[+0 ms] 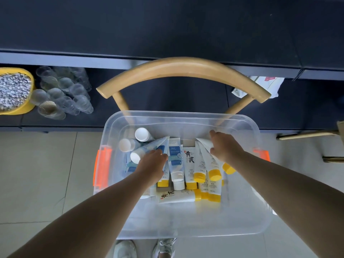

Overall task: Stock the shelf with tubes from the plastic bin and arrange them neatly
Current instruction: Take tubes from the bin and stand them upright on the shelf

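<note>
You're standing over the dark shelf [167,25], which runs across the top of the view, with its lower level open behind the wooden chair [182,71]. On that chair sits the clear plastic bin [186,226], orange latches at either side, and that's where every tube is right now; none that I can see on the shelf.

Both of your hands are down in the bin. Your left hand [151,164] is curled over the blue-labelled tubes [175,155], fingers on them, though I can't tell whether you've actually closed on one. Your right hand [222,146] is pinching the flat crimped ends of the yellow-capped tubes [204,164], a small fan of them gathered together.

These look light and soft-bodied, so expect them to flex and slide against each other. The smooth plastic skin will likely be slippery in a bundle. The crimp is stiff but thin, and a fanned handful could slip out. A steadier hold is probably around the mid-body or just above the cap, where the tube is firmest. The white caps [142,134] of the upright ones at the back left give a solid, rigid spot too.
</note>
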The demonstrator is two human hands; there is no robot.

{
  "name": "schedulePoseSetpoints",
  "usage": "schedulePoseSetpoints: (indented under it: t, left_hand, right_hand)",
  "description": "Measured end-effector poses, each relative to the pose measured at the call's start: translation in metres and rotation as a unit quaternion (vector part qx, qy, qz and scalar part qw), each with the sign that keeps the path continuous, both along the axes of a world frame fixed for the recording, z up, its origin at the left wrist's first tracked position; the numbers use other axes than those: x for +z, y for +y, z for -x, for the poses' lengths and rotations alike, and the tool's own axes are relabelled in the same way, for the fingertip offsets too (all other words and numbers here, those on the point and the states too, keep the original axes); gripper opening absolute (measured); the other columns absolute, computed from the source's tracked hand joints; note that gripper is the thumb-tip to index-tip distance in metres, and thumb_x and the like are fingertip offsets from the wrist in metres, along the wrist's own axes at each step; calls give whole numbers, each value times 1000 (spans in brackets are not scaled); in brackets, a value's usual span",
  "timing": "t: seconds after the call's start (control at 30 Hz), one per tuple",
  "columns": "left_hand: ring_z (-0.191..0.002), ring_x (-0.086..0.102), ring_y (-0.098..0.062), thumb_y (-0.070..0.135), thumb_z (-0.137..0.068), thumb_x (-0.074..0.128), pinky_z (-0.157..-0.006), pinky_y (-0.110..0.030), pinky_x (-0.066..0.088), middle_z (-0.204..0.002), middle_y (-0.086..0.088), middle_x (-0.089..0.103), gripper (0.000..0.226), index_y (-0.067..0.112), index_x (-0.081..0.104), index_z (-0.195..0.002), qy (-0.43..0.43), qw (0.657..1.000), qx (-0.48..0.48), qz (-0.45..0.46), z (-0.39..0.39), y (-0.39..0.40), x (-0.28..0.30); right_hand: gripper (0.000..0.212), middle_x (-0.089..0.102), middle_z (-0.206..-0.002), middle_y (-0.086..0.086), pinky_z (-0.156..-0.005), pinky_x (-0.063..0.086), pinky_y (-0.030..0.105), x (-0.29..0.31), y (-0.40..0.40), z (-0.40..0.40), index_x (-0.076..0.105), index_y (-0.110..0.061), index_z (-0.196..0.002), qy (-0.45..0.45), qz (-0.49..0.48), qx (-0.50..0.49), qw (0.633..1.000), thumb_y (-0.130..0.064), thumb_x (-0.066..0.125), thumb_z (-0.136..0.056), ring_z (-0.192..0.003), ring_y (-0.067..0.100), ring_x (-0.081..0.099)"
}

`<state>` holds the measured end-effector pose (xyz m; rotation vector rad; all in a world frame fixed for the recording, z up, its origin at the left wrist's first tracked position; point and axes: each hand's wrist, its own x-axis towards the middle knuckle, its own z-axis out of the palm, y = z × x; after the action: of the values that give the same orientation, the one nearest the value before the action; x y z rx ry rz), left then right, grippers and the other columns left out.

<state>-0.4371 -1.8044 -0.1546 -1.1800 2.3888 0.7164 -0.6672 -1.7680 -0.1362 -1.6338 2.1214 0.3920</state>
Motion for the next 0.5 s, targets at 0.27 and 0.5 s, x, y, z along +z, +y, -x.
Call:
schedulePoseSetpoints:
  t: [0.27, 0.5]
  left_hand:
    - [-118, 49, -21, 16, -85, 65, -94, -32, 49, -127, -3, 50, 50, 16, 49, -132, 2, 1000, 4, -8, 0, -4, 5]
    - [-115, 49, -22, 16, -85, 64, -93, -34, 49, -123, -3, 51, 48, 15, 49, -131, 4, 1000, -1, -11, -2, -3, 1]
  right_hand:
    - [53, 49, -114, 7, -83, 49, 30, -3, 5, 1, 47, -11, -121, -6, -47, -19, 999, -23, 73, -77, -100, 23, 53]
    - [52, 51, -113, 5, -76, 48, 30, -14, 0, -3, 40, -17, -121, -49, -46, -66, 996, -37, 68, -82, -98, 22, 54]
